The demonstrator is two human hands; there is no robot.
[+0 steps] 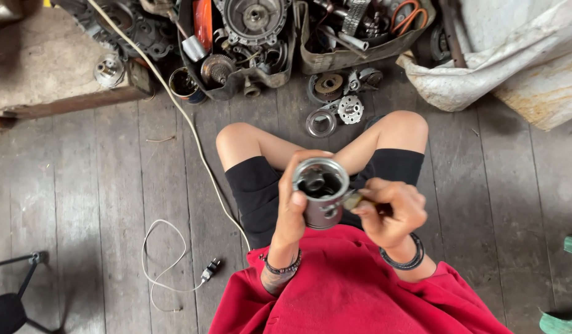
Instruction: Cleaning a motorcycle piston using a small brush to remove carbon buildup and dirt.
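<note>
Both forearms rise from red sleeves and meet in front of the chest, above the crossed bare legs. The left hand (292, 207) stands upright, its fingers curled in a closed grip with the thumb pressed flat across the front. The right hand (391, 210) sits level with it, knuckles up, thumb and forefinger pinched together and pointing toward the left hand. Each wrist wears a dark bracelet.

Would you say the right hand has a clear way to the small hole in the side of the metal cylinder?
Probably yes: the right hand is already at the metal cylinder, and the left hand grips the opposite side, leaving that side bare.
</note>
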